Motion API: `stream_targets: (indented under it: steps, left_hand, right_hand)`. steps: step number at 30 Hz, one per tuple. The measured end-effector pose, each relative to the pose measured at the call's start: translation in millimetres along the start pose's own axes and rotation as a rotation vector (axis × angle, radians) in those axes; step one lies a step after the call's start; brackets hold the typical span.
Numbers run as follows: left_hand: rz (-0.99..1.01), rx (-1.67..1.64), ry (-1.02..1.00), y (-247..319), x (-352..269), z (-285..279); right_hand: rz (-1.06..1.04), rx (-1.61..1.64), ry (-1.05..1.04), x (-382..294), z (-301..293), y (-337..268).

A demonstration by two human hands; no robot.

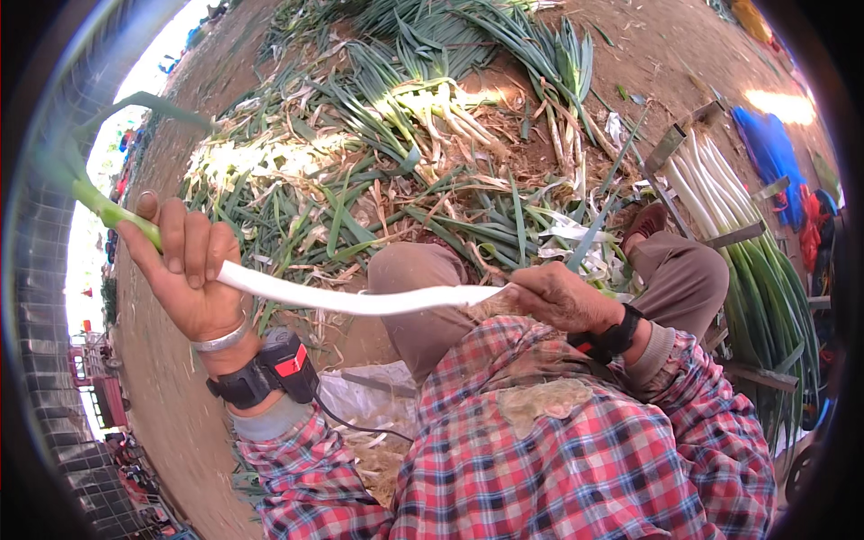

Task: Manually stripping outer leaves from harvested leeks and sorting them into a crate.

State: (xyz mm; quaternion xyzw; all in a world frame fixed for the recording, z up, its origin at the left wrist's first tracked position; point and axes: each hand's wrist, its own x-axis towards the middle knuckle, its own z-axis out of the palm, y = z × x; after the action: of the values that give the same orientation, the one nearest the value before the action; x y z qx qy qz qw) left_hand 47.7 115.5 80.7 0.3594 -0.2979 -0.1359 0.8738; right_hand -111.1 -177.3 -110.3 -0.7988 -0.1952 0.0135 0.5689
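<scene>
A large green onion [364,302] spans the space above my lap, its white shaft peeled smooth and bending slightly. My left hand [185,270] wraps it where the white turns to green, and the green leaves run off to the upper left. At the root end, my right hand [563,297] pinches the tip between thumb and fingers. Fine roots hang just below that tip. What else the right fingers may hold is hidden. Black straps with devices circle both wrists, and a metal bangle [221,337] sits on the left one.
Unpeeled green onions [432,108] lie ahead on bare soil [648,40], among heaped leaf scraps [283,202]. To the right, a metal rack [736,235] holds a bundle of peeled green onions [715,189]. Blue plastic [769,155] lies beyond it. White sheeting [368,391] lies by my legs.
</scene>
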Motion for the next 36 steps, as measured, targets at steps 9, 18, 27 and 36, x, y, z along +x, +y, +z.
stream_targets:
  steps: [9,18,27,36]
  left_hand:
    - [0.062,-0.22,-0.155,19.4,-6.8,-13.4]
    - [0.083,-0.366,-0.166,8.4,-2.5,17.9]
    - [0.185,0.144,0.436,54.7,-44.7,-44.7]
    - [0.343,0.186,0.916,51.1,-76.4,-66.9]
  right_hand:
    - [0.368,-0.353,-0.114,-20.8,-39.8,52.9]
    - [-0.266,0.244,-0.398,99.5,32.6,-80.7]
    - [0.467,-0.698,-0.06,-7.1,-42.5,99.5]
    - [-0.325,-0.227,0.146,87.6,54.7,-60.1]
